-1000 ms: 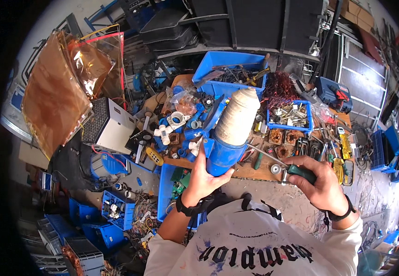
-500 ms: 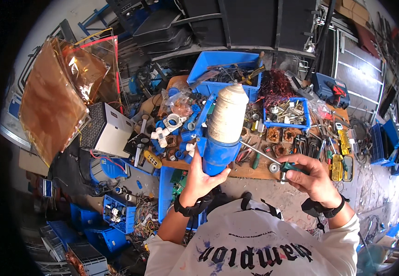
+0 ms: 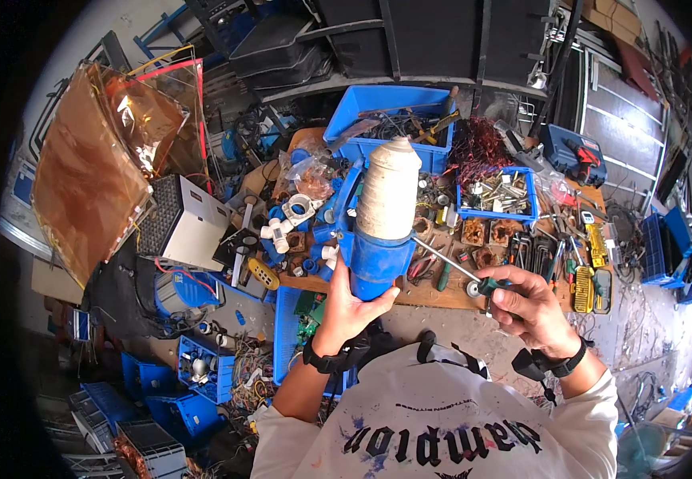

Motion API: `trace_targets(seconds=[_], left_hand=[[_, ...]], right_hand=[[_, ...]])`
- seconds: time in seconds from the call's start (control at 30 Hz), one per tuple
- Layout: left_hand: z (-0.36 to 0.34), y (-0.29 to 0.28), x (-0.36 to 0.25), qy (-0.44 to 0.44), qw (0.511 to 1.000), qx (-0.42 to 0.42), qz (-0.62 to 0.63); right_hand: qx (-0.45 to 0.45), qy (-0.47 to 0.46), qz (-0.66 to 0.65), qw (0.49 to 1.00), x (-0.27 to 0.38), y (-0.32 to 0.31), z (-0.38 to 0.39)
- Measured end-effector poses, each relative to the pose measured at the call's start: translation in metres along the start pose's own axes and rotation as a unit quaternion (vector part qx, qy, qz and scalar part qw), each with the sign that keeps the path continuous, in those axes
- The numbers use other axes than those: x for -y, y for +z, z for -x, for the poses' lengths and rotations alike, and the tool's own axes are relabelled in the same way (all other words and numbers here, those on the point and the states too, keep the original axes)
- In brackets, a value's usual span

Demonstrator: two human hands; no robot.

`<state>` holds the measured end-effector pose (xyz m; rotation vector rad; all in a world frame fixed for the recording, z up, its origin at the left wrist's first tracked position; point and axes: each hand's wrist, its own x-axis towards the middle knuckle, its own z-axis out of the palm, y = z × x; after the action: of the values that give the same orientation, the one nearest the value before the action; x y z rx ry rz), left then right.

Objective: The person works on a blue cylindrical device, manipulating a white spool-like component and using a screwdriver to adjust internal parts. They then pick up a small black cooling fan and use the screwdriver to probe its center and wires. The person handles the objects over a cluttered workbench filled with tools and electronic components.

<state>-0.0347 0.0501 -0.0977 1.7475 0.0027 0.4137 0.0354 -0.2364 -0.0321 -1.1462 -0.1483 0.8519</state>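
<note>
My left hand grips a blue plastic housing from below, with a dirty off-white cylindrical piece standing out of its top and a blue flap-like part along its left side. My right hand is closed on the dark green handle of a screwdriver, whose long shaft reaches leftward to the housing's right side; whether the tip touches it or sits in it I cannot tell. Beneath the shaft lie pliers and other hand tools on a cluttered wooden bench.
A large blue bin of tools, a blue tray of metal pieces and a blue tool case sit toward the back. White and blue fittings crowd the left; amber sheets stand far left. Blue crates lie lower left.
The blue housing has shifted slightly left and up and turned more upright. My right hand has moved a little left and changed its grip on the screwdriver handle, its fingers more curled.
</note>
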Motion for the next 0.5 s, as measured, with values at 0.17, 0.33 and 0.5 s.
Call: trace_targets(seconds=[0.17, 0.33, 0.5], left_hand=[[0.0016, 0.0002, 0.0007, -0.017, 0.999, -0.014, 0.026], [0.0013, -0.0005, 0.0007, -0.046, 0.998, -0.008, 0.035], [0.0011, -0.0011, 0.0019, -0.035, 0.998, -0.006, 0.044]], right_hand=[[0.01, 0.005, -0.034, 0.999, -0.0021, -0.0011, -0.0021], [0.026, 0.012, -0.077, 0.997, -0.0033, -0.0026, -0.0029], [0.019, 0.019, -0.06, 0.998, -0.004, -0.0009, -0.0063]])
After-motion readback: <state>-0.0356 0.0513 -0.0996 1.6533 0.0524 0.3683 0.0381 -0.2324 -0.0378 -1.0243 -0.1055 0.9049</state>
